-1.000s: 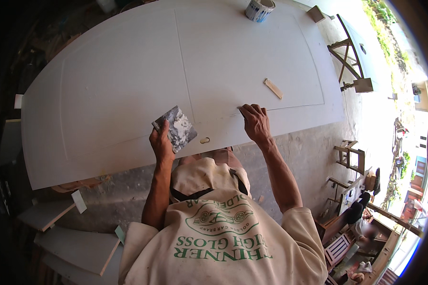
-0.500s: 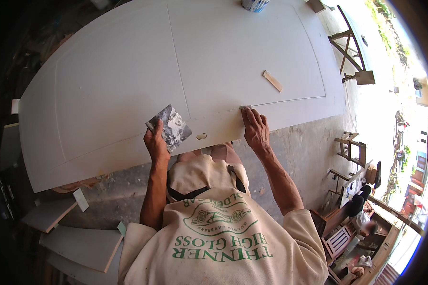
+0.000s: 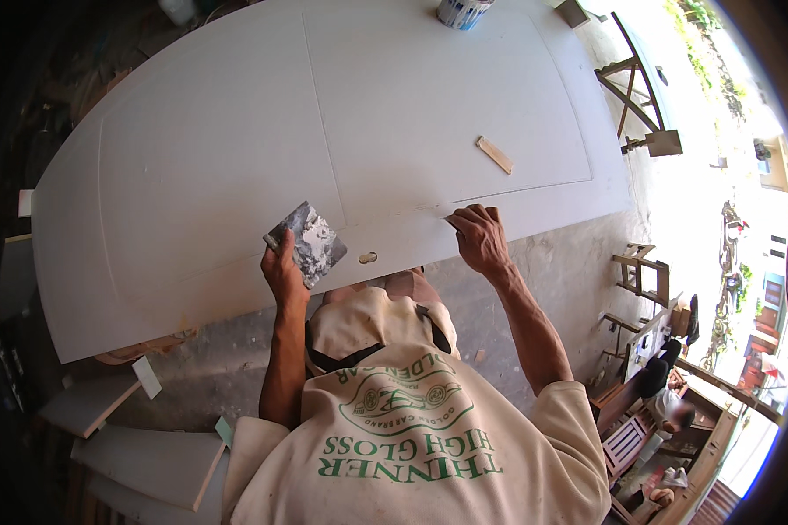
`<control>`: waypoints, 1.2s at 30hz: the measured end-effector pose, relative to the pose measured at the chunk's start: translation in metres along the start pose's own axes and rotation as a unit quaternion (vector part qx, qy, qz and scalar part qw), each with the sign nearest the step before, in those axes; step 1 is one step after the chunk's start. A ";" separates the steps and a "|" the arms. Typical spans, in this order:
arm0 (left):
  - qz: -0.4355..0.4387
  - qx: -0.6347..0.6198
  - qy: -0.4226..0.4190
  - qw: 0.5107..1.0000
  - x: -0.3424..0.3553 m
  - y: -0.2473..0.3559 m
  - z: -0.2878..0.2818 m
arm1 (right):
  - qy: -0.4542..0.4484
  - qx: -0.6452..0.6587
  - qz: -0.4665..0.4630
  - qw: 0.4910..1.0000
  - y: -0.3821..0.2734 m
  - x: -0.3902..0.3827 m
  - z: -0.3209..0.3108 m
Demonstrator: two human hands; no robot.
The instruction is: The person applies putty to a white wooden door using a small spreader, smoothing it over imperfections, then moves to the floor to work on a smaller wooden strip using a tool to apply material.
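A large pale grey-white door panel lies flat before me, with thin grooves in its face and an oval lock cutout near its closest edge. My left hand grips a square grey plate smeared with white putty, tilted above that edge. Between the pinched fingers of my right hand is a small putty scraper, mostly hidden. Its visible end points left, close to the near groove; whether it touches the panel, I cannot tell. Beyond that groove lies a flat tan wooden strip.
A paint-streaked can stands on the panel's far side. Grey boards are at lower left. Wooden stands and a trestle are on the right. Another person sits among furniture at lower right.
My right hand has drawn back slightly from the groove and turned, the scraper now angled left. The left hand and plate have shifted slightly down and left with the whole view.
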State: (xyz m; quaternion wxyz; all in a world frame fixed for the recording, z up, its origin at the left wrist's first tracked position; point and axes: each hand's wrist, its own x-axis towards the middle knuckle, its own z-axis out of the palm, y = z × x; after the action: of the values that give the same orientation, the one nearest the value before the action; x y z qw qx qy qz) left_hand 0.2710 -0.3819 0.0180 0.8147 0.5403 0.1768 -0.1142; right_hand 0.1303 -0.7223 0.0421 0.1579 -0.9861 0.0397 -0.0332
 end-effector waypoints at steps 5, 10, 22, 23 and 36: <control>-0.007 0.008 0.007 1.000 -0.002 0.003 0.002 | 0.122 -0.062 -0.005 0.991 0.027 -0.009 0.011; -0.004 0.006 -0.005 1.000 -0.001 0.005 -0.001 | 0.089 -0.085 -0.028 0.992 0.020 -0.008 0.008; 0.003 0.006 0.021 1.000 0.000 -0.002 -0.006 | 0.009 -0.012 0.018 1.000 0.023 -0.003 -0.002; 0.002 -0.006 0.018 1.000 0.002 -0.006 -0.008 | 0.046 -0.028 0.012 0.998 0.031 -0.009 -0.001; 0.004 0.009 0.006 1.000 -0.007 0.013 0.008 | 0.074 -0.071 0.000 0.995 0.055 -0.002 -0.007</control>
State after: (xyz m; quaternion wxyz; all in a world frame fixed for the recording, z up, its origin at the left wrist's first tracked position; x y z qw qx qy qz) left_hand 0.2709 -0.3843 0.0346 0.8095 0.5485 0.1784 -0.1098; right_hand 0.1238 -0.7768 0.0315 0.0843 -0.9897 0.0533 -0.1030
